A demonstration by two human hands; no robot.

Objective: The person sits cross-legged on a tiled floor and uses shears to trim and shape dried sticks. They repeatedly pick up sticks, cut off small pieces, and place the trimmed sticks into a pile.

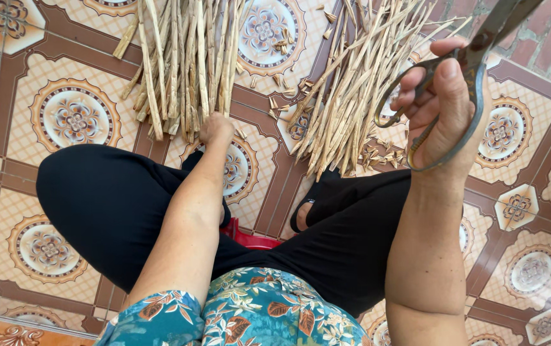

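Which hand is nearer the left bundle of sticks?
Left. The left hand reaches down to the near ends of the left bundle of sticks, apparently touching them. The right hand is raised off to the right, holding scissors.

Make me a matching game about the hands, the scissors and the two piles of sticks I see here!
Things:
1. left hand
2. right hand
3. scissors
4. right pile of sticks

Places or states:
A. held up, with fingers through the loops
B. lying on the tiled floor beside small cut bits
C. gripping the handles of a tool
D. reaching down to the left pile of sticks

Pairs: 1-D, 2-C, 3-A, 4-B
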